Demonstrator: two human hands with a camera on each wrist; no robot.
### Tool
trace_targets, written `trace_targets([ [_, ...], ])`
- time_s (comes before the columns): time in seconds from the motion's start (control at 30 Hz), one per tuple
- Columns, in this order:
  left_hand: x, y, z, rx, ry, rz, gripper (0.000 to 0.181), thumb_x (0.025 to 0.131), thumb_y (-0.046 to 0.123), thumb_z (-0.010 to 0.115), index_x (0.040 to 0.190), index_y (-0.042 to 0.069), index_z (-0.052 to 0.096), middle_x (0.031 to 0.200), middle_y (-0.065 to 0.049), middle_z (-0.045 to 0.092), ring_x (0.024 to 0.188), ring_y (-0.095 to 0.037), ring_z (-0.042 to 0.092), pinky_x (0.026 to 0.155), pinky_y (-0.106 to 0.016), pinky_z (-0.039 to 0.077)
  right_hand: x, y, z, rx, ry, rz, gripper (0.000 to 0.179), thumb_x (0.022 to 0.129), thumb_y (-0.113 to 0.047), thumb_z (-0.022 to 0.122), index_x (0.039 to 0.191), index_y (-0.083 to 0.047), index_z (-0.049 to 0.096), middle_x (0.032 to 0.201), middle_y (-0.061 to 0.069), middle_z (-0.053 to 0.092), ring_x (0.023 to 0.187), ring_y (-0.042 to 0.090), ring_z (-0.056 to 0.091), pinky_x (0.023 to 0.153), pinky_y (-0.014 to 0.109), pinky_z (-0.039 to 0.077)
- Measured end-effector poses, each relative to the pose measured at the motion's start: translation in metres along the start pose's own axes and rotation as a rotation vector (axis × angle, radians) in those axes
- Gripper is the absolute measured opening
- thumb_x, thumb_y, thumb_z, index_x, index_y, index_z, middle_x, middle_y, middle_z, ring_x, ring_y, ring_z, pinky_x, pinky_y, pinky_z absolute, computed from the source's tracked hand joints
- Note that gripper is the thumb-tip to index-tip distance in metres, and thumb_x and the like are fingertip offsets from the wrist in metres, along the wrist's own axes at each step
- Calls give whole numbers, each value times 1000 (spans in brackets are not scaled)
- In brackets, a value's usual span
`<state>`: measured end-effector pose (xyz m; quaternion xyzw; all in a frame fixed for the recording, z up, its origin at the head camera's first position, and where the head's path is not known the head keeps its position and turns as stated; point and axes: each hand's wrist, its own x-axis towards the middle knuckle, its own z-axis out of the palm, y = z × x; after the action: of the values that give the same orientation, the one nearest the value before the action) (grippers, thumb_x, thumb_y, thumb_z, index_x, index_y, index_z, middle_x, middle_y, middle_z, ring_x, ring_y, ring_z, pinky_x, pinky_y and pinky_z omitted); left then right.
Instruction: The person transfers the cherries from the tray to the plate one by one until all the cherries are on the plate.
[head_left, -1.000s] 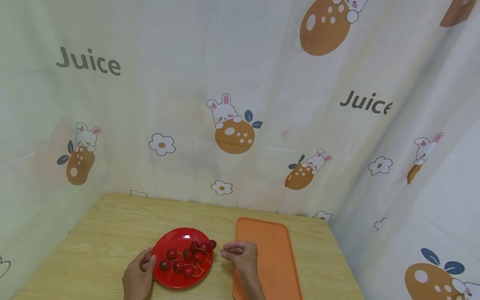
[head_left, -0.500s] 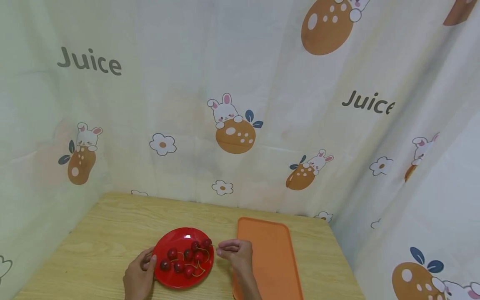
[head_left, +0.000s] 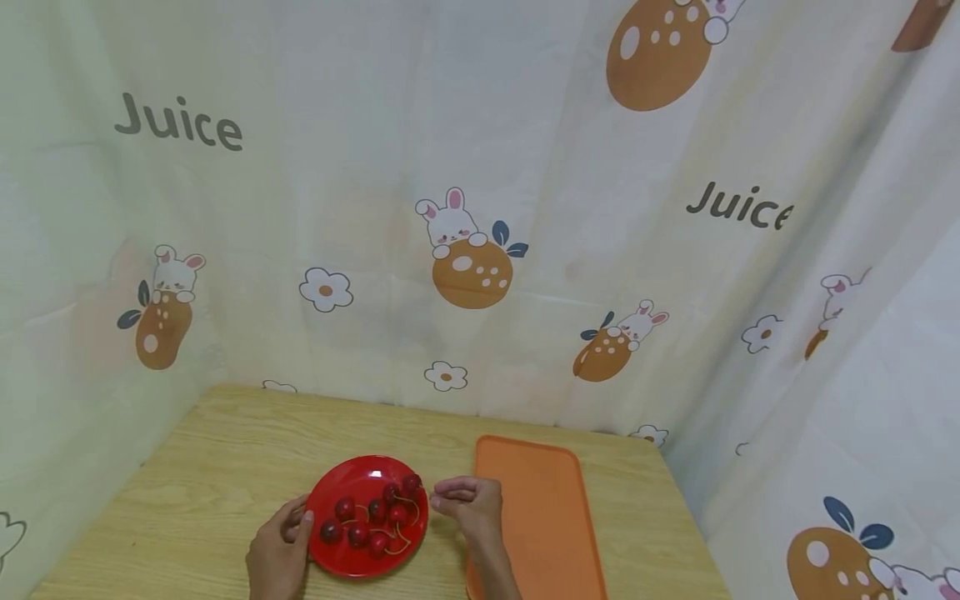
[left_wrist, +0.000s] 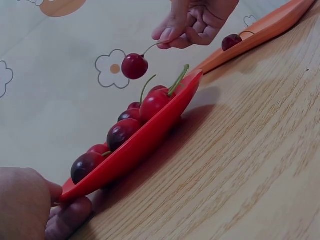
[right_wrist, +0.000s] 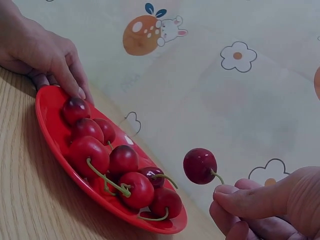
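Note:
My left hand [head_left: 277,550] grips the left rim of a red plate [head_left: 348,479], thumb on top and fingers beneath. Several dark red cherries [right_wrist: 88,156] with green stems lie in the plate. Thumb and fingers of my right hand [head_left: 474,504] pinch a single cherry [right_wrist: 200,166] by its stem, at the plate's right side. Both wrist views show this cherry hanging free, just above the rim and apart from the pile. The left wrist view also has one cherry [left_wrist: 231,42] lying on the orange tray; in the head view it cannot be seen.
The orange tray [head_left: 536,500] lies right of the plate, partly behind my right forearm. Both stand on a wood-grain table [head_left: 277,425]. A printed curtain [head_left: 360,208] encloses the table at the back and sides.
My right hand has moved left, carrying the cherry from beyond the plate's right rim to over its edge. The left hand and plate have stayed in place.

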<state>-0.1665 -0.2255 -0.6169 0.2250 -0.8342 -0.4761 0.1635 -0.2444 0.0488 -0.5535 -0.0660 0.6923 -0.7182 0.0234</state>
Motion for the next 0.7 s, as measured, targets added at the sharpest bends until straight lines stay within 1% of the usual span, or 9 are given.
trace_targets([
  [0.1, 0, 1, -1, -5, 5, -1, 38, 107, 15, 67, 143, 2, 69, 120, -26, 80, 78, -13, 72, 76, -30, 48, 2, 3, 4, -4, -3, -14, 21, 79, 18, 83, 99, 18, 77, 87, 24, 82, 75, 14, 81, 71, 25, 63],
  [0.17, -1, 1, -1, -10, 4, -6, 38, 107, 15, 67, 143, 2, 68, 121, -26, 79, 78, -13, 71, 76, -31, 48, 2, 3, 6, -7, -11, -28, 21, 79, 18, 83, 99, 19, 77, 85, 23, 82, 75, 14, 81, 71, 25, 63],
  [0.2, -1, 0, -1, -11, 6, -7, 38, 107, 15, 67, 143, 2, 68, 121, -26, 79, 78, -13, 71, 76, -31, 47, 2, 3, 8, -7, -13, -23, 21, 79, 17, 84, 99, 19, 77, 85, 23, 82, 75, 14, 81, 71, 25, 63],
  [0.3, -1, -1, 1, -8, 11, -15, 39, 107, 15, 66, 144, 3, 68, 121, -26, 79, 78, -13, 70, 76, -30, 47, 1, 1, 12, -21, -21, -21, 20, 81, 16, 84, 100, 19, 77, 88, 27, 82, 79, 19, 83, 73, 27, 64],
  [0.37, 0, -2, 2, -4, 18, -12, 39, 107, 15, 66, 143, 4, 69, 121, -25, 80, 78, -12, 70, 76, -31, 47, 2, 1, 13, -29, -20, -3, 19, 81, 15, 84, 100, 16, 79, 90, 27, 82, 80, 20, 83, 73, 27, 64],
  [0.43, 0, -3, 2, -1, 21, -6, 38, 107, 15, 66, 143, 4, 69, 121, -25, 80, 78, -12, 70, 76, -32, 47, 5, 2, 14, -43, -28, -9, 19, 81, 15, 85, 99, 15, 79, 89, 26, 82, 79, 19, 82, 73, 27, 64],
  [0.53, 0, -3, 2, 3, 24, 5, 37, 106, 16, 67, 142, 4, 70, 121, -24, 80, 78, -12, 71, 76, -33, 47, 12, 7, 16, -17, -50, -5, 19, 80, 16, 86, 97, 15, 79, 87, 24, 82, 75, 16, 82, 72, 28, 64],
  [0.67, 0, -2, 1, 2, 20, 0, 38, 106, 16, 68, 142, 3, 70, 122, -25, 80, 79, -13, 71, 77, -34, 47, 20, 15, 19, 32, -79, 9, 19, 78, 17, 86, 96, 13, 80, 86, 21, 83, 73, 14, 82, 72, 30, 65],
  [0.7, 1, -2, 0, 1, 17, -4, 38, 106, 16, 68, 142, 3, 70, 122, -25, 80, 79, -14, 71, 77, -34, 48, 21, 15, 21, 25, -80, 9, 18, 79, 17, 86, 95, 13, 80, 85, 20, 83, 73, 14, 82, 72, 30, 65],
])
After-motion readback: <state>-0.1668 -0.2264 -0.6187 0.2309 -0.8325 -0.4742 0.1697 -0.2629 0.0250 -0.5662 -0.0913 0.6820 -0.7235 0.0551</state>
